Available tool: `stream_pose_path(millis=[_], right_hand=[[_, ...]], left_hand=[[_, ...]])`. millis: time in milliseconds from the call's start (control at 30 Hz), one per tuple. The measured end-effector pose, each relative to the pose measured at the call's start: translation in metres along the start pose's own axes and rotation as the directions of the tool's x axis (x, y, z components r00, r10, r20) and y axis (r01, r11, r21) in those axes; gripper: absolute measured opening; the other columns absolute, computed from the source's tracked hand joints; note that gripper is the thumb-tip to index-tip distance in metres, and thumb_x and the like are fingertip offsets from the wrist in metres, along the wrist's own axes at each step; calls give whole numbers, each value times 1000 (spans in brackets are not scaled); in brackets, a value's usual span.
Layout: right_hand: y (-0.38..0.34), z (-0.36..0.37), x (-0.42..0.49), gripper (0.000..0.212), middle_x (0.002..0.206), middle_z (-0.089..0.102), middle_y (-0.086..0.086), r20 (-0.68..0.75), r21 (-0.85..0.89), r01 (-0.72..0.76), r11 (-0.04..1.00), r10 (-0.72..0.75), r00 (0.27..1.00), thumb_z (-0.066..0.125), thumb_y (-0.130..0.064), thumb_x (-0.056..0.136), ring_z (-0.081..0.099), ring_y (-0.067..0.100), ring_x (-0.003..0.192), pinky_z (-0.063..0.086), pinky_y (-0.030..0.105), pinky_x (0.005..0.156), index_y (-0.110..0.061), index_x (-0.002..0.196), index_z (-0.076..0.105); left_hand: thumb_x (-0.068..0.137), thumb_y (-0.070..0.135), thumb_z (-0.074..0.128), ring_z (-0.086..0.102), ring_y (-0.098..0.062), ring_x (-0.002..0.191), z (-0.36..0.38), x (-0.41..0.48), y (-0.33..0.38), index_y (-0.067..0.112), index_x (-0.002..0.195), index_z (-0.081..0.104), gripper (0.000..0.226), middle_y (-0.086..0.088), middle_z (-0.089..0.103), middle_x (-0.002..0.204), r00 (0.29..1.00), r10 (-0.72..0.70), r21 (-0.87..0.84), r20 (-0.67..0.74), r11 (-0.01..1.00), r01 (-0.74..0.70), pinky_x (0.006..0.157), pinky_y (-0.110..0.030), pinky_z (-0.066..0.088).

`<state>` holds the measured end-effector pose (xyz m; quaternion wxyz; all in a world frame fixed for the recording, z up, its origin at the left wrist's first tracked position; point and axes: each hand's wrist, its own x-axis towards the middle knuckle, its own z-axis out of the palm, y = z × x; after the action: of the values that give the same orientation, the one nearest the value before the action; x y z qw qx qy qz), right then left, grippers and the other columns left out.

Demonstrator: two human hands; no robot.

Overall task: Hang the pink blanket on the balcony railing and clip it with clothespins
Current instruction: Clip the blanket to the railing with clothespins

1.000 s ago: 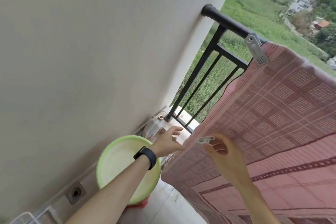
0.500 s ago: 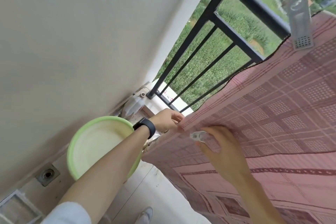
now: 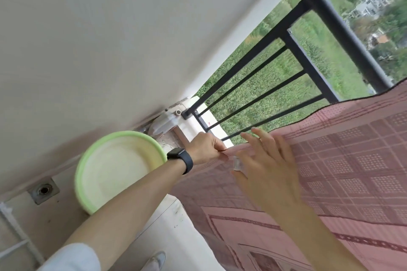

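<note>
The pink patterned blanket [image 3: 352, 160] hangs over the black balcony railing [image 3: 330, 17] and covers its right part. My left hand [image 3: 207, 148], with a black watch on the wrist, grips the blanket's left edge low down near the railing bars. My right hand [image 3: 268, 165] lies against the blanket just right of that edge, fingers spread. Its thumb side holds a small pale clothespin [image 3: 237, 163]. How the thumb pinches the clothespin is partly hidden.
A light green basin [image 3: 119, 169] stands on the floor by the white wall, left of my left arm. A floor drain [image 3: 44, 190] sits further left. The tip of a shoe [image 3: 156, 259] shows at the bottom. Green fields lie beyond the bars.
My left hand reached to the blanket's left edge and took hold of it. My right hand spread its fingers on the cloth with the clothespin. The view dropped, so the clipped clothespin left the frame.
</note>
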<state>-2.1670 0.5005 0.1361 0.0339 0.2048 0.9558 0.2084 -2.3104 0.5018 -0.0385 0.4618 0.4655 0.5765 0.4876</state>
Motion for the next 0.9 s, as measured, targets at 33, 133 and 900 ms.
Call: stream_pose_path(millis=[33, 133, 900], right_hand=[[-2, -1, 11, 26, 135, 62, 7, 117, -95, 21, 995, -10, 993, 75, -41, 76, 43, 29, 138, 6, 56, 122, -23, 94, 78], [-11, 4, 45, 30, 132, 62, 2, 458, -262, 80, 962, 51, 887, 58, -52, 86, 38, 28, 141, -31, 61, 108, -31, 99, 76], [-55, 116, 79, 34, 115, 62, -1, 817, -112, 46, 993, 66, 573, 68, -56, 79, 53, 25, 116, 33, 45, 99, -28, 96, 60]], left_hand=[[68, 35, 83, 60, 11, 63, 3, -3, -2, 32, 71, 77, 7, 21, 70, 65, 999, 13, -15, -34, 1000, -13, 58, -9, 40], [68, 45, 74, 68, 7, 76, 19, -16, -12, 28, 84, 80, 23, 18, 74, 75, 986, 10, -189, -169, 981, -42, 66, -11, 49], [73, 35, 75, 58, -21, 61, 15, 6, -121, 13, 67, 69, 24, -3, 63, 58, 996, -85, 198, -26, 976, 88, 60, -39, 50]])
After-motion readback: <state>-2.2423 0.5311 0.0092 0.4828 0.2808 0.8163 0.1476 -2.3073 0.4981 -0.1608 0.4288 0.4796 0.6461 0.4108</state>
